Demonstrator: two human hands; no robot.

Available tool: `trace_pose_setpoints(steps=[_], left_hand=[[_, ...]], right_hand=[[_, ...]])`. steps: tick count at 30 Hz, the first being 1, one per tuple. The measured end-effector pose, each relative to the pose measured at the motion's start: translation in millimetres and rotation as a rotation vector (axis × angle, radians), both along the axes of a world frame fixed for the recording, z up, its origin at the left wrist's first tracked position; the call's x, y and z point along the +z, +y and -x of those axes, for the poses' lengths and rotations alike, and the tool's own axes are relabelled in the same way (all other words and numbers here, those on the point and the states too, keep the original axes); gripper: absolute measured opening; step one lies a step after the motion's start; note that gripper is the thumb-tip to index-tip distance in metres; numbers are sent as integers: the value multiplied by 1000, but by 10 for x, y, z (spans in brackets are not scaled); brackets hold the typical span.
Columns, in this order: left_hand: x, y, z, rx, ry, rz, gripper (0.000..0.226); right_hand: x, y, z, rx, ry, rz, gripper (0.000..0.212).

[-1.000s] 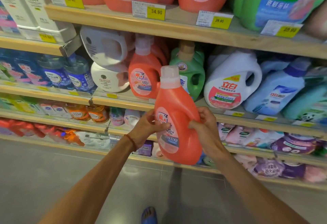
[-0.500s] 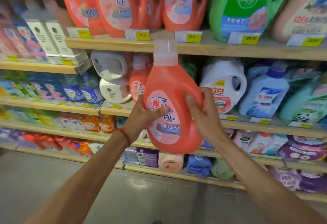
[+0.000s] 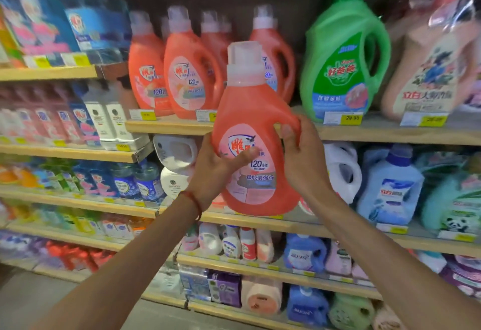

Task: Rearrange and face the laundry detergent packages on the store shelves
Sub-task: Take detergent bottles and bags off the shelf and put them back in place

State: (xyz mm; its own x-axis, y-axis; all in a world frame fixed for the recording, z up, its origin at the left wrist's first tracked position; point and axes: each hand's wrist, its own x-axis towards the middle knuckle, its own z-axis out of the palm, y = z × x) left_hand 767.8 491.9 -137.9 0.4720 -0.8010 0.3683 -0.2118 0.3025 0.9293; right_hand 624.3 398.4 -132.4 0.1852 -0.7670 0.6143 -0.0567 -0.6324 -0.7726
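An orange detergent bottle (image 3: 250,126) with a clear white cap is held upright in front of the shelves, label toward me. My left hand (image 3: 216,171) grips its left side, thumb across the label. My right hand (image 3: 304,163) grips its right side at the handle. The bottle's cap reaches the level of the upper shelf (image 3: 169,125), where several matching orange bottles (image 3: 187,74) stand in a row.
A large green bottle (image 3: 343,64) and a pink refill bag (image 3: 429,64) stand right on the upper shelf. White jugs (image 3: 177,152) and a blue bottle (image 3: 390,189) fill the shelf below. Lower shelves hold small bottles and pouches. Grey floor lies at bottom left.
Both hands have lifted the orange bottle from the middle-shelf level up toward the upper shelf, and my view has tilted upward with it.
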Motion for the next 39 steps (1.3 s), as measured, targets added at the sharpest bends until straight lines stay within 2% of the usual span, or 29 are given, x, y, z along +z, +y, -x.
trace_pose_setpoints(steps=[9,15,22,30,35,39], left_hand=[[597,-621,-467,1,-203,177,83],[936,-1045,-805,63,-313,328,81],[1135,-1483,-1133,94,-329,404,83],[971,-2038,-1405,61,-278,348,95],[810,-2305,-1477,44,-272,248,88],[678,-2468,-1484,64,-226,193,81]], right_hand=[[441,-509,-391,-83,-113,157,46],[812,-892,-754,-151,-211,345,42],[1087,-1337,-1046,-171,-227,465,38],[935,-1836,-1250,-151,-164,403,41],[792,-2110,-1332,-163,-106,289,51],[711,-2263,-1368,-172,-87,226,41]])
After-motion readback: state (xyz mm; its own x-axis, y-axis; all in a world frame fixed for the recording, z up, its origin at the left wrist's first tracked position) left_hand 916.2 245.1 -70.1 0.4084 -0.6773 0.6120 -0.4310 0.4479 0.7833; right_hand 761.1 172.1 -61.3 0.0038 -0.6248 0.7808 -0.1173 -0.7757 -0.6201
